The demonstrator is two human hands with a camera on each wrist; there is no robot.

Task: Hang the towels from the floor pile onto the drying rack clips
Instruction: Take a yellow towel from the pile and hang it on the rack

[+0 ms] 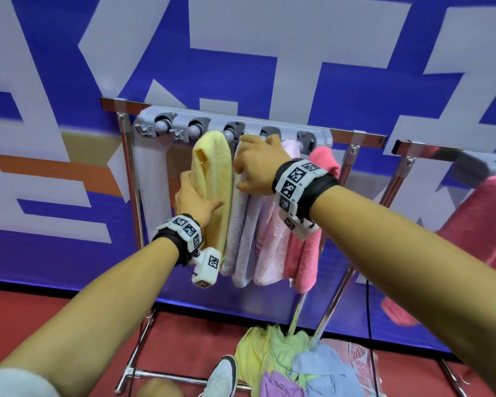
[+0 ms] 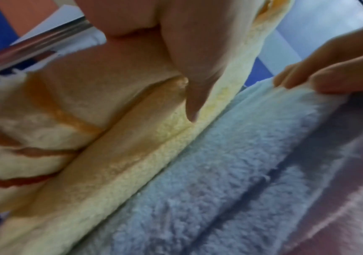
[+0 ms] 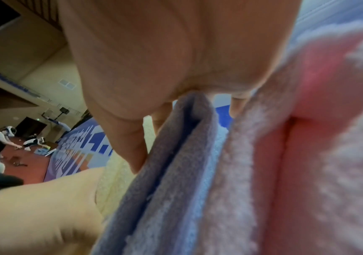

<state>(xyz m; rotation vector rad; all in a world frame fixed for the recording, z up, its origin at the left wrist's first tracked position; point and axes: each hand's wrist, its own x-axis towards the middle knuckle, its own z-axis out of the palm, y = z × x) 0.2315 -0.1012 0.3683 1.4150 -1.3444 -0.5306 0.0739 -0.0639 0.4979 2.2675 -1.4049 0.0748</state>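
A grey clip rail [image 1: 184, 117] hangs on the chrome drying rack [image 1: 358, 136]. From it hang a yellow towel [image 1: 215, 179], a lavender towel [image 1: 241, 239], a pale pink towel [image 1: 272, 245] and a hot pink towel [image 1: 307, 262]. My left hand [image 1: 195, 199] grips the yellow towel at mid height, thumb across its front [image 2: 189, 72]. My right hand [image 1: 255, 164] pinches the top of the lavender towel [image 3: 176, 155] just below the clips. The floor pile [image 1: 298, 365] of yellow, green, blue and purple towels lies under the rack.
A blue and white banner wall stands close behind the rack. A second rack [image 1: 441, 156] at the right carries a large pink towel [image 1: 481, 224]. My shoe [image 1: 222, 376] is beside the pile on the red floor. Two clips at the rail's left end hold nothing.
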